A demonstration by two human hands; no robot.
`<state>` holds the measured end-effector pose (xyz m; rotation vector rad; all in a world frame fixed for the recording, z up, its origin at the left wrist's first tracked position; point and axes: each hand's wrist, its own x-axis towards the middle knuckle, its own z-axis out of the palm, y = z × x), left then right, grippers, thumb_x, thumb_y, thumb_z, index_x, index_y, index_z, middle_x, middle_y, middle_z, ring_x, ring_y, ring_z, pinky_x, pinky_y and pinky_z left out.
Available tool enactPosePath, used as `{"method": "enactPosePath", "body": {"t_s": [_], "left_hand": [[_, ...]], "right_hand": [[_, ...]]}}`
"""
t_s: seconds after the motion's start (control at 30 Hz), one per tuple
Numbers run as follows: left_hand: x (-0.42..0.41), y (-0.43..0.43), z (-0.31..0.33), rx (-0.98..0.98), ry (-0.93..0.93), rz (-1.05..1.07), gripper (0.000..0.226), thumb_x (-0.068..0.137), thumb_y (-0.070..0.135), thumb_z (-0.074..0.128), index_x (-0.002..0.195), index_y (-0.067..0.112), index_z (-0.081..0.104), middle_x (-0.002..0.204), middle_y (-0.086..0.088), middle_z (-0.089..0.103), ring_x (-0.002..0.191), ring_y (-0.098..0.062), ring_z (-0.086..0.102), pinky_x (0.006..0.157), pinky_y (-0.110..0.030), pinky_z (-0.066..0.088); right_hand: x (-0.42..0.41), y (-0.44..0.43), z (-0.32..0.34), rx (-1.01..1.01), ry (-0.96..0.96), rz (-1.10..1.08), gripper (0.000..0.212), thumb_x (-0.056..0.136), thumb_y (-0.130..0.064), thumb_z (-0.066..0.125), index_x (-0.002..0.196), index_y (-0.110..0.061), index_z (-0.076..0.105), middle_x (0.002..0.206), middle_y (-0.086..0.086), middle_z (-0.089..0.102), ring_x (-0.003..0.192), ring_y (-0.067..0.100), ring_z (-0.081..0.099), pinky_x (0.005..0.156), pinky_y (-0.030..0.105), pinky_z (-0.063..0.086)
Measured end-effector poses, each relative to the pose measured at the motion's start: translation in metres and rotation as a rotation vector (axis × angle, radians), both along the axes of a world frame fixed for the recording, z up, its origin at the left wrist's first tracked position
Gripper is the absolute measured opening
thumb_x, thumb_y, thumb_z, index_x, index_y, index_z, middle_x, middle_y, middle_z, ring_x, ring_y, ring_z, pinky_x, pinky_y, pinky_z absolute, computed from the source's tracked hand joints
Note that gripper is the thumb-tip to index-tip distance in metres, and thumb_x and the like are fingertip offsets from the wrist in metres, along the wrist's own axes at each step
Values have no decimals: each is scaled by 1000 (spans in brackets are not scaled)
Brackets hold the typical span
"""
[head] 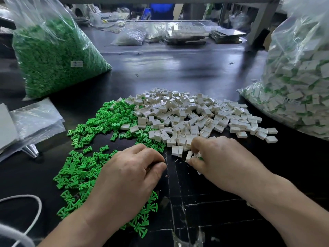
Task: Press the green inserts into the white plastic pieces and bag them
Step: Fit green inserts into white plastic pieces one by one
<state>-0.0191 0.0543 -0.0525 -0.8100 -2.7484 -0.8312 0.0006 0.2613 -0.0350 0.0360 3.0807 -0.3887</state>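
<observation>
**Right hand has a white piece; left hand's load is unclear**

Both hands are low over the near middle of the worktop (178, 72), knuckles up, with a narrow strip of bare black surface between them.

My right hand (224, 163) is curled tight. Its thumb and fingertips pinch a white piece (197, 155) at the near edge of the heap of white pieces (187, 114). A speck of green shows against that piece, so I judge an insert is being seated or is already in. The fingers hide which way the piece's long axis runs.

My left hand (131, 177) rests on the spread of green inserts (85, 168). Its fingers are curled and the thumb is against the forefinger, pointing toward the right hand. I cannot tell whether it pinches an insert, because the knuckles cover the fingertips.

The next move depends on this layout. The held piece lies directly right of the left fingertips, just across the gap. The loose inserts lie under and to the left of the left hand, so that hand is nearer the supply.

The right hand is nearer the bag of finished pieces (299, 97) at the right edge. It should carry the piece there once the piece is pressed.

A full bag of green inserts (53, 56) stands toward the far left corner, and flat empty bags (37, 118) lie at the left edge.
</observation>
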Motion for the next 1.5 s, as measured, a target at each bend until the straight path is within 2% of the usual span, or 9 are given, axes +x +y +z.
{"method": "enactPosePath", "body": {"t_s": [0.3, 0.37, 0.5, 0.6, 0.83, 1.0, 1.2, 1.3, 1.5], "left_hand": [[3, 2, 4, 180, -80, -18, 32, 83, 57, 43, 90, 38, 67, 91, 25, 62, 90, 3, 59, 77, -13, 46], [4, 4, 5, 329, -206, -15, 30, 80, 57, 48, 90, 38, 69, 93, 22, 67, 86, -2, 64, 75, -19, 52], [6, 8, 7, 700, -563, -121, 14, 85, 34, 59, 89, 29, 72, 106, 10, 73, 93, -13, 72, 76, -23, 57], [6, 11, 6, 818, -613, -149, 10, 90, 26, 63, 89, 23, 73, 107, 1, 74, 94, -20, 72, 75, -29, 59], [6, 10, 4, 871, -621, -140, 13, 85, 25, 61, 89, 23, 74, 109, 4, 73, 92, -22, 73, 72, -29, 59], [3, 9, 3, 907, -659, -116, 15, 84, 30, 62, 90, 22, 74, 107, -2, 74, 92, -25, 73, 70, -31, 59], [-1, 3, 4, 1020, -721, -47, 27, 77, 34, 74, 96, 14, 75, 69, -3, 61, 62, -15, 58, 54, -23, 49], [-2, 2, 7, 1082, -766, -59, 17, 81, 25, 73, 93, 13, 75, 73, -6, 65, 61, -16, 61, 50, -24, 48], [1, 7, 10, 1088, -776, -28, 11, 70, 26, 69, 78, 20, 74, 82, -20, 72, 61, -24, 67, 44, -26, 49]], "right_hand": [[1, 6, -1, -293, 85, -35, 6, 90, -29, 61, 85, -30, 65, 61, -13, 59, 51, 1, 55, 46, 15, 39], [1, 7, 1, -474, 115, -38, 9, 87, -25, 63, 80, -29, 68, 57, -18, 62, 45, 0, 55, 42, 12, 39], [1, 4, 9, -1169, -75, -31, 8, 78, -16, 65, 77, -23, 70, 59, 6, 59, 39, 15, 45, 35, 19, 30], [0, -1, 7, -1359, -179, -29, 16, 75, -14, 61, 73, -26, 71, 61, 4, 57, 37, 13, 41, 36, 16, 26], [-3, -3, 2, -1522, -208, -46, 15, 78, -14, 69, 89, -18, 77, 67, 5, 59, 40, 13, 44, 35, 18, 30], [1, -6, -1, -1388, -143, -18, 14, 89, -11, 74, 93, -25, 76, 65, 10, 57, 44, 14, 44, 35, 20, 32], [2, -8, 1, -1414, -229, -23, 19, 80, -35, 76, 73, -18, 71, 64, 1, 55, 43, 10, 45, 34, 18, 30], [2, -10, 0, -1496, -288, -35, 21, 77, -36, 77, 68, -19, 67, 63, 2, 55, 42, 10, 44, 35, 17, 30], [3, -13, -5, -1647, -326, -16, 15, 77, -21, 77, 90, -13, 77, 77, 10, 62, 43, 11, 47, 35, 17, 32]]}}
